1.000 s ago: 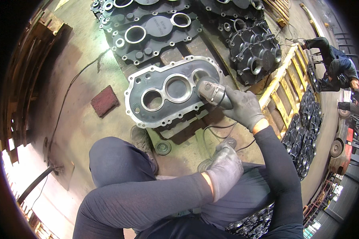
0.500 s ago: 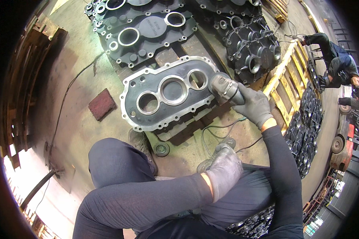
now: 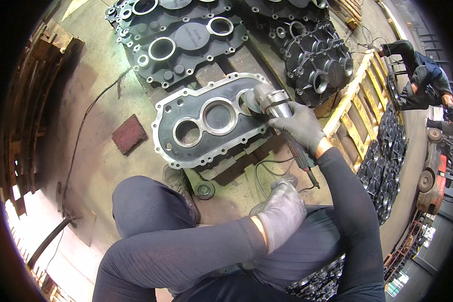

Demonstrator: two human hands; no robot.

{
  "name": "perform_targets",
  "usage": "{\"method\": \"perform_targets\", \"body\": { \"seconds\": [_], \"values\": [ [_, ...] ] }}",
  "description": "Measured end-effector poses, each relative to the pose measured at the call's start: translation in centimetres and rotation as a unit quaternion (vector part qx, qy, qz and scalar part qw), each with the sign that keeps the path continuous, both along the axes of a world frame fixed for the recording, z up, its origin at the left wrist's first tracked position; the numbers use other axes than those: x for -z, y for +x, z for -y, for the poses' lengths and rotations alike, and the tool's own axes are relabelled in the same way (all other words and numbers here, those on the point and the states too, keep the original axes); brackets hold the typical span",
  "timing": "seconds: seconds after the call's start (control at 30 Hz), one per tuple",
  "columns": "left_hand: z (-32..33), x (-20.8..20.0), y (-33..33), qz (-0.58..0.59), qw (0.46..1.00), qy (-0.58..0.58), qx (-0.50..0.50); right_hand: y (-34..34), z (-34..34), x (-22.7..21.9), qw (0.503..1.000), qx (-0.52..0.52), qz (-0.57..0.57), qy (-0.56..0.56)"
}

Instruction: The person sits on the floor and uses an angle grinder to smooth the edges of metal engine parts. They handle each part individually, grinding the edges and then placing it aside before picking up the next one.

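Your grey-gloved right hand [image 3: 301, 126] is wrapped around the silver angle grinder [image 3: 274, 103], likely to steer its round disc [image 3: 251, 102] over the dark-grey, silver-rimmed metal casing [image 3: 199, 111] before you (3 big bores [image 3: 219, 116]). Can't tell if your pale-gloved left hand [image 3: 283, 205] grips anything.

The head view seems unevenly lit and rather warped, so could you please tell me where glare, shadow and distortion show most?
In the head view, glare bleaches the floor nearly white at lower left; in that head view, a dark shadow lies below the casting's near edge; again in the head view, the wooden stack at left bows along the black rim.
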State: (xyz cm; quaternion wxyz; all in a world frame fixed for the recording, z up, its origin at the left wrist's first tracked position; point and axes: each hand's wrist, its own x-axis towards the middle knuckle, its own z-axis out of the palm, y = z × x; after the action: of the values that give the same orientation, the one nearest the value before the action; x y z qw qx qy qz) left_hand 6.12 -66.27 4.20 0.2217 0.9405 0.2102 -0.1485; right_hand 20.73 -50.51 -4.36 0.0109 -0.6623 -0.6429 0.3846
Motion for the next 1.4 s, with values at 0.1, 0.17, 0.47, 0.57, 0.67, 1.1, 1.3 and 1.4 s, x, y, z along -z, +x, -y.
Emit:
{"method": "perform_targets", "body": {
  "seconds": [0.1, 0.17, 0.47, 0.57, 0.67, 1.1, 1.3, 1.4],
  "values": [
    [0.2, -0.1, -0.2, 0.004, 1.000, -0.015, -0.022, -0.5, 0.0, 0.3, 1.000, 0.013, -0.015, 0.002],
    [0.3, 0.1, -0.1, 0.015, 0.999, -0.030, -0.025, 0.0, 0.6, 0.5, 0.997, 0.040, -0.064, -0.007],
    [1.0, -0.9, -0.2, 0.021, 0.998, -0.060, -0.029, -0.5, 5.4, -1.2, 0.913, 0.231, -0.270, -0.200],
    [2.0, -1.7, -0.6, 0.041, 0.994, -0.091, -0.035, -1.0, 6.6, -1.7, 0.855, 0.282, -0.344, -0.267],
    [2.9, -2.3, -1.9, 0.091, 0.994, -0.038, -0.038, -0.7, 7.1, -1.7, 0.899, 0.221, -0.305, -0.225],
    [2.4, -1.6, -1.9, 0.054, 0.998, -0.008, -0.033, 3.1, 5.8, 1.9, 0.980, 0.073, 0.160, 0.092],
    [1.1, -1.9, -2.0, 0.033, 0.998, -0.043, -0.044, 1.7, 4.4, 1.9, 0.976, 0.055, 0.182, 0.101],
    [0.7, -1.7, -2.0, 0.041, 0.998, -0.038, -0.037, 1.1, 3.2, 2.0, 0.979, 0.051, 0.166, 0.109]
  ]
}}
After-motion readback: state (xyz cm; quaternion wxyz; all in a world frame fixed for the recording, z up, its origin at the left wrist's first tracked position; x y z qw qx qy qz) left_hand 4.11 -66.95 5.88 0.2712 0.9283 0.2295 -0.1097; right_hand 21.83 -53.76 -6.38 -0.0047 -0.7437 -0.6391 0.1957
